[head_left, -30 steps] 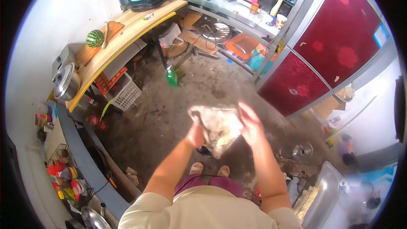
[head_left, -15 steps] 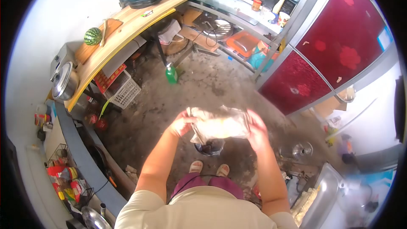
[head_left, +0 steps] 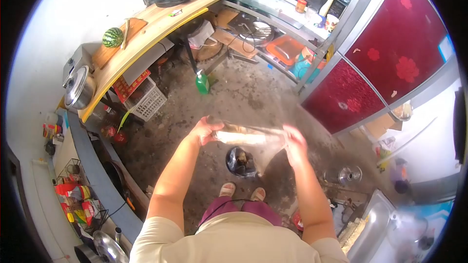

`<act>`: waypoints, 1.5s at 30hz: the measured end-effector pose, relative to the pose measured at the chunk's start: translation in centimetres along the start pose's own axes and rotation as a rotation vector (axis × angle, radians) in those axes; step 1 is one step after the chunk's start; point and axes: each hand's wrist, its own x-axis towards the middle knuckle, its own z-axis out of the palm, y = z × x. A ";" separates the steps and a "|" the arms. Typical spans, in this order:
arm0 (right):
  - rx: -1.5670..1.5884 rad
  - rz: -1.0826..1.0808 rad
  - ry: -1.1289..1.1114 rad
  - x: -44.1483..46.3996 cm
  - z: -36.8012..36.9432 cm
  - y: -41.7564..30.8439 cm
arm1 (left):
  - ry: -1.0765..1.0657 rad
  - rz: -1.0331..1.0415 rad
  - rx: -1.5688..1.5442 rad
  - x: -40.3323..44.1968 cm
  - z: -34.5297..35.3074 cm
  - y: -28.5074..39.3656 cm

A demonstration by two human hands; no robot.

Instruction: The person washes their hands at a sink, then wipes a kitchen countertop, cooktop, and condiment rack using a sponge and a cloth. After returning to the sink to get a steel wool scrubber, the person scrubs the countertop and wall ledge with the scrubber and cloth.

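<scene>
A pale, stained cloth (head_left: 246, 137) is stretched sideways between my two hands, blurred by motion. My left hand (head_left: 208, 130) is closed on its left end. The other end is gripped by my right hand (head_left: 293, 143), with a loose corner hanging down beside it. Below the cloth, on the floor near my feet, stands a dark bin (head_left: 237, 161) lined with a plastic bag, with some waste inside.
A wooden counter (head_left: 168, 29) at the left bears a watermelon (head_left: 113, 37). A green bottle (head_left: 202, 82) stands on the floor ahead. The red cabinet (head_left: 343, 95) is at the right, a metal sink (head_left: 373, 224) at the lower right.
The cloth has gone from bunched to stretched out between my hands, which have moved apart. More of the bin below now shows.
</scene>
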 end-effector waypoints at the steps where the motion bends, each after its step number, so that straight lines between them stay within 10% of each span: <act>1: 0.002 0.006 -0.006 0.1 -0.2 0.0 | 0.030 -0.019 0.042 -0.2 0.1 0.1; 10: -0.339 -0.156 0.015 0.5 -1.7 0.1 | -0.310 0.211 0.433 0.1 -0.4 0.3; 15: -1.317 -0.603 0.149 -0.7 -1.5 -0.8 | -0.114 0.568 1.390 -0.5 0.4 -0.5; 20: -1.400 -0.506 0.071 0.6 -4.4 -0.2 | 0.075 0.763 1.536 -1.9 0.9 0.5; 23: -1.353 -0.802 0.086 0.4 -4.9 -1.8 | 0.014 0.951 1.110 -0.6 -0.7 1.0; 27: -0.658 -0.010 -0.068 0.3 -5.1 -4.3 | -0.346 0.515 0.646 -0.9 -2.3 3.0; 36: -0.237 -0.104 0.132 -0.3 -2.8 -3.3 | -0.280 0.459 0.281 -1.0 -0.8 2.2; 42: 0.409 0.002 -0.689 -2.0 -1.1 -7.3 | -0.779 0.594 -0.181 -6.6 4.0 4.4; 45: 0.198 -0.121 -0.737 -0.9 3.2 -8.2 | -0.755 0.561 -0.062 -5.4 8.2 3.6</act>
